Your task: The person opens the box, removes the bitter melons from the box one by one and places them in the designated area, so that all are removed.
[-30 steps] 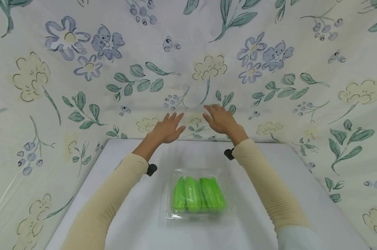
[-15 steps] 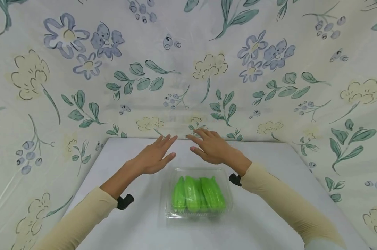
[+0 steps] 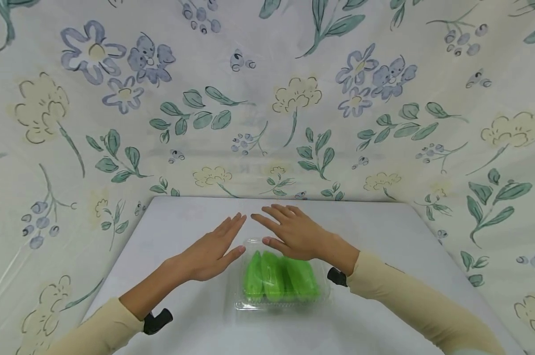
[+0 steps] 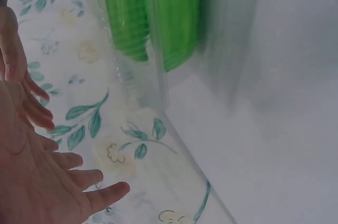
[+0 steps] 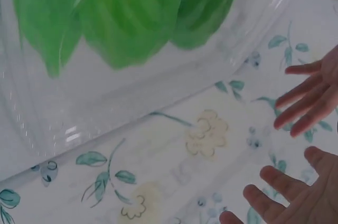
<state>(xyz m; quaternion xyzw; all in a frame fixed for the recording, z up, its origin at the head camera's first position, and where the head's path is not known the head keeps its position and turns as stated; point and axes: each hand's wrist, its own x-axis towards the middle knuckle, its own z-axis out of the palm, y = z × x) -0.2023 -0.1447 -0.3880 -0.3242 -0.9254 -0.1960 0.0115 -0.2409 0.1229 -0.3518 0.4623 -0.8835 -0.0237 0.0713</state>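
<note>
Both hands are raised over the white table with straight, spread fingers and hold nothing. My left hand (image 3: 212, 254) is at the left of a clear plastic box (image 3: 238, 304), its fingers pointing forward and right. My right hand (image 3: 300, 234) hovers over the box's far right part and hides some of it. Inside the closed box lie several long green pieces (image 3: 274, 283), side by side, with pointed ends; their kind is unclear. The left wrist view has the left palm (image 4: 47, 182) at lower left; the right wrist view has the right fingers (image 5: 282, 187) at lower right.
The white table (image 3: 196, 325) carries the box near its middle. A curtain or sheet (image 3: 258, 108) with flowers and leaves hangs behind the table and at both sides. Black wrist cameras (image 3: 158, 321) stick out from both sleeves.
Both hands have come back from the far edge, lower and nearer to the box. The right hand now covers the box's far right part. The box and its green pieces have stayed put.
</note>
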